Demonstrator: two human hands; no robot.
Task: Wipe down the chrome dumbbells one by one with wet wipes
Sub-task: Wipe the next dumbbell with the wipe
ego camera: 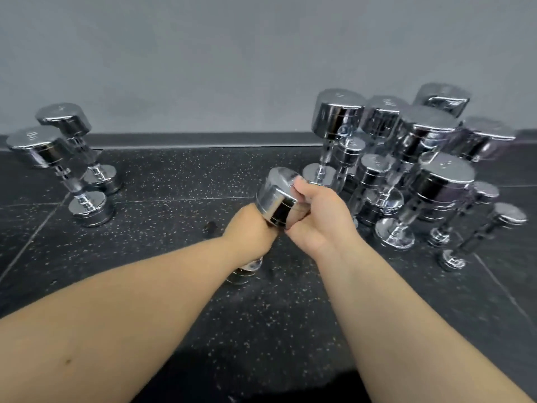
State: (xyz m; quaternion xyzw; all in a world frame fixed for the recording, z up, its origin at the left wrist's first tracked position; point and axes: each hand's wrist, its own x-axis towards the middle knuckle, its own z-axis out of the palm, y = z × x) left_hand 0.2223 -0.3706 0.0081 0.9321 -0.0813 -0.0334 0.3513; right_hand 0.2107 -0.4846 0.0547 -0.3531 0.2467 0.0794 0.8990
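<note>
The person holds one dumbbell (276,200) up off the floor (151,257) in both hands, roughly in the middle of the scene and tilted so its upper head leans away towards the wall (232,53). The left hand (250,232) is closed round the handle just under that upper head. Its fingers are on the far side, so I cannot tell how they lie. The dumbbell's lower head pokes out beneath the left wrist, close above the floor.

The right hand (319,216) clasps the upper head from the right side. Its fingers (299,181) are curled over the flat end face and pressed together, and the thumb comes in low, near the left hand. The two hands almost touch beneath the head.

The floor is black rubber tile flecked with pale specks. To the left, well apart from the hands, two dumbbells (58,170) stand on end, one just behind the other. To the right a crowded group of dumbbells (406,170) of several sizes stands on end, near the right hand and reaching back to the foot of the grey wall.
</note>
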